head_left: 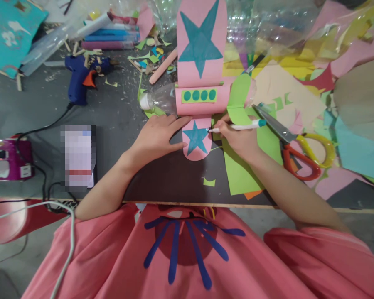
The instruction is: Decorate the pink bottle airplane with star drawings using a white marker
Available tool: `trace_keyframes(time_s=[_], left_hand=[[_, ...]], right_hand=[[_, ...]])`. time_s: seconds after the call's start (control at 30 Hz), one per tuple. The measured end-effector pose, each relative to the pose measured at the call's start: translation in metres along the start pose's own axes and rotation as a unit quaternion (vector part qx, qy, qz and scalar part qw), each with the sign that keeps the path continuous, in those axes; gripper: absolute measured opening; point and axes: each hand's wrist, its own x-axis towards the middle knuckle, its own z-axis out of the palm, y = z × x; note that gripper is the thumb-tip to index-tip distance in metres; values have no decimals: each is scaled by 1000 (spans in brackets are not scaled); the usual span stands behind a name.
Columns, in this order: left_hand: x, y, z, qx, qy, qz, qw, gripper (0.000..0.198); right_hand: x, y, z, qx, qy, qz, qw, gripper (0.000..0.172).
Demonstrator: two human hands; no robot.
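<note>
A clear plastic bottle [164,98] lies on its side, wrapped in pink paper with a strip of green dots [200,96]. Pink paper wings stick out from it, a far one with a large teal star [200,39] and a near one with a smaller teal star [195,138]. My left hand [160,135] rests flat, fingers spread, its fingertips on the near wing's left edge. In my right hand [237,137] is a white felt-tip marker [244,126] with a teal end, its tip at the small star's right point. Green paper [246,170] lies under my right hand.
Scissors [293,139] lie right of my right hand, among paper scraps [358,141]. At left are a blue glue gun [77,79] with a cord, a phone [78,155] and a purple box [11,160]. Several markers [110,37] lie at the back left.
</note>
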Motion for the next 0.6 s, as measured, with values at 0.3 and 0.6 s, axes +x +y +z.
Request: trace_keyframes(time_s=[0.3,0.6], left_hand=[[-1,-2,1,5,3,4,1000,61],[1,-1,-1,11,-7,-1,1000,62]], right_hand=[[2,-3,0,15,-1,-3,1000,17],[1,0,1,17,-1,30,999,22]])
